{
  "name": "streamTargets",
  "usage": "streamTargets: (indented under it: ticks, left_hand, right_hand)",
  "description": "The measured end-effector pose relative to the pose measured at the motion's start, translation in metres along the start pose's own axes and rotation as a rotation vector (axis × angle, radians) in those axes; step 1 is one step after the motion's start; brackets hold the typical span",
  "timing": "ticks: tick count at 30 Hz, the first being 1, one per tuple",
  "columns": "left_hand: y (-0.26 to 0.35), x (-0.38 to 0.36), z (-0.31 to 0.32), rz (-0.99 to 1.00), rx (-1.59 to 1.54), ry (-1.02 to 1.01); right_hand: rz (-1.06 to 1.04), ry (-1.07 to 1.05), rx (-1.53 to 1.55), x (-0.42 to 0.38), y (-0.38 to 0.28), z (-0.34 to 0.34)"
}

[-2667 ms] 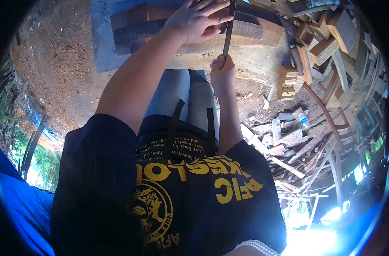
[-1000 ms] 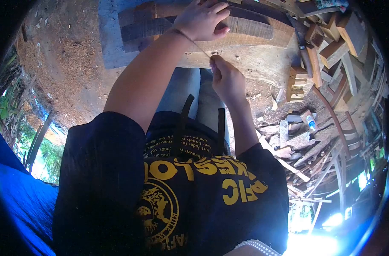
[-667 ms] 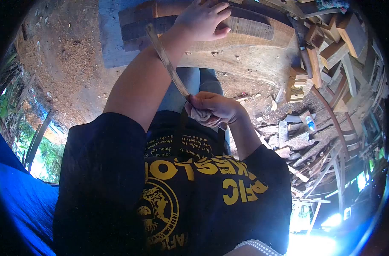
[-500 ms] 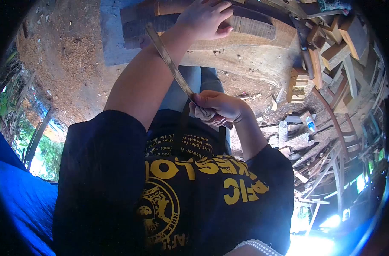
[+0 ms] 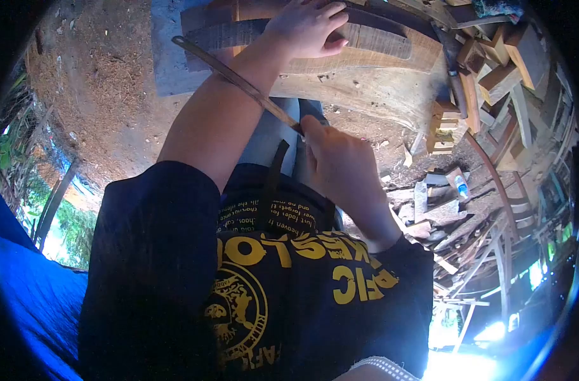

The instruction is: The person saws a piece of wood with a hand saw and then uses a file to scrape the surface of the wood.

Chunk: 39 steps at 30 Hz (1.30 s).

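My left hand [image 5: 305, 28] lies over dark, curved wooden pieces [image 5: 379, 42] at the top of the view, its thumb and fingers apart. Beneath these pieces is a lighter brown board [image 5: 424, 52]. Closed around one end of a long, narrow brown strip [image 5: 238, 81] is my right hand [image 5: 343, 162], back of the hand upward. The strip slants up and left, overlapping my left forearm in this view, and its tip is rounded. Its gripped end is hidden in my fist.
A sawdust-strewn brown surface [image 5: 92, 95] stretches to the left, beside a bluish-grey sheet [image 5: 169, 66]. Wooden blocks [image 5: 502, 82] are stacked at the upper right. Below them, offcuts [image 5: 441, 213] and a small plastic bottle [image 5: 461, 186] litter the ground.
My right hand has risen and turned over, back upward; the cloth seen in it before is hidden. The strip has swung flatter, its tip further left. My left hand stays put.
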<state>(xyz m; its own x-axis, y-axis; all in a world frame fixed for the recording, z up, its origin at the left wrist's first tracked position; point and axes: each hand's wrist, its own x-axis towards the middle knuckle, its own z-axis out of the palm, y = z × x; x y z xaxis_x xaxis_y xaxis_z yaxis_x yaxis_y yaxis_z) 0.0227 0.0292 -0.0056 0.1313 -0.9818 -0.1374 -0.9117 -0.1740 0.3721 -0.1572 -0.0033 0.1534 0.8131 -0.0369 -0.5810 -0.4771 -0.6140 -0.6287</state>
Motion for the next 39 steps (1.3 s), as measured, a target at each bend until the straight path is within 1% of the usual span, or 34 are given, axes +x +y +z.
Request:
streamTargets:
  ticks: [1,3,5,7,8,9,10,11,12,13,14,15,17,18,19,20,21,23,25,28,30,31,32,33,35,36,38,39]
  left_hand:
    - [0.001,0.0,-0.001,-0.005,-0.012,-0.012]
    - [0.002,0.001,-0.002,-0.01,-0.002,-0.007]
    - [0.005,0.001,-0.003,-0.019,0.004,-0.003]
    - [0.005,0.004,-0.004,-0.075,-0.041,-0.036]
    - [0.003,0.003,-0.001,-0.077,-0.04,-0.039]
    - [0.001,0.001,0.004,-0.012,0.002,0.119]
    - [0.002,0.0,0.006,0.055,0.042,0.277]
    - [0.002,-0.001,0.007,0.058,0.038,0.273]
    - [0.002,0.0,0.004,0.029,0.02,0.194]
    - [0.003,0.002,0.002,0.0,0.004,0.117]
    - [0.004,0.002,0.001,0.031,0.022,0.191]
    - [0.003,0.001,0.001,0.03,0.019,0.19]
    - [0.003,0.002,0.0,-0.042,-0.027,0.075]
    - [0.006,0.003,-0.003,-0.042,-0.028,0.078]
    - [0.009,0.003,-0.009,-0.113,-0.038,-0.008]
    - [0.011,0.004,-0.013,-0.183,-0.045,-0.096]
    - [0.01,0.005,-0.012,-0.179,-0.04,-0.095]
    - [0.007,0.005,-0.007,-0.175,-0.012,-0.101]
    - [0.007,0.006,-0.007,-0.17,-0.034,-0.095]
    - [0.007,0.004,-0.004,-0.166,-0.071,-0.071]
    - [0.006,0.006,-0.006,-0.159,-0.081,-0.052]
    - [0.008,0.008,-0.011,-0.186,-0.078,-0.115]
    - [0.009,0.009,-0.015,-0.215,-0.075,-0.178]
    - [0.008,0.01,-0.015,-0.216,-0.072,-0.178]
    - [0.009,0.009,-0.015,-0.211,-0.078,-0.166]
    - [0.009,0.008,-0.014,-0.207,-0.078,-0.169]
    - [0.006,0.007,-0.008,-0.169,-0.127,-0.057]
    - [0.006,0.005,-0.002,-0.167,-0.126,-0.055]
  right_hand:
    - [0.002,-0.001,-0.001,0.002,0.007,0.001]
    - [-0.073,0.009,0.463,0.012,0.024,0.014]
    - [0.044,0.384,0.8,0.027,0.047,0.042]
    - [0.278,0.642,0.849,0.049,0.085,0.069]
    - [0.36,0.696,0.727,0.057,0.091,0.068]
    - [0.442,0.747,0.603,0.063,0.095,0.068]
    - [0.447,0.745,0.606,0.071,0.103,0.073]
    - [0.469,0.696,0.531,0.078,0.111,0.079]
    - [0.488,0.648,0.454,0.081,0.113,0.08]
    - [0.49,0.649,0.454,0.079,0.115,0.081]
    - [0.469,0.598,0.451,0.075,0.116,0.083]
    - [0.449,0.547,0.448,0.071,0.115,0.084]
    - [0.458,0.535,0.43,0.06,0.113,0.094]
    - [0.46,0.526,0.414,0.057,0.108,0.096]
    - [0.459,0.53,0.413,0.053,0.102,0.095]
    - [0.525,0.519,0.444,0.05,0.096,0.096]
    - [0.589,0.508,0.479,0.049,0.091,0.096]
    - [0.555,0.557,0.542,0.059,0.091,0.097]
    - [0.57,0.591,0.47,0.073,0.093,0.09]
    - [0.597,0.577,0.483,0.076,0.094,0.084]
    - [0.621,0.544,0.514,0.062,0.094,0.092]
    - [0.645,0.512,0.54,0.053,0.093,0.099]
    - [0.617,0.544,0.483,0.044,0.092,0.106]
    - [0.615,0.543,0.485,0.047,0.091,0.104]
    - [0.642,0.466,0.534,0.051,0.09,0.098]
    - [0.645,0.468,0.536,0.063,0.091,0.086]
    - [0.555,0.569,0.451,0.092,0.091,0.057]
    - [0.554,0.572,0.451,0.091,0.09,0.058]
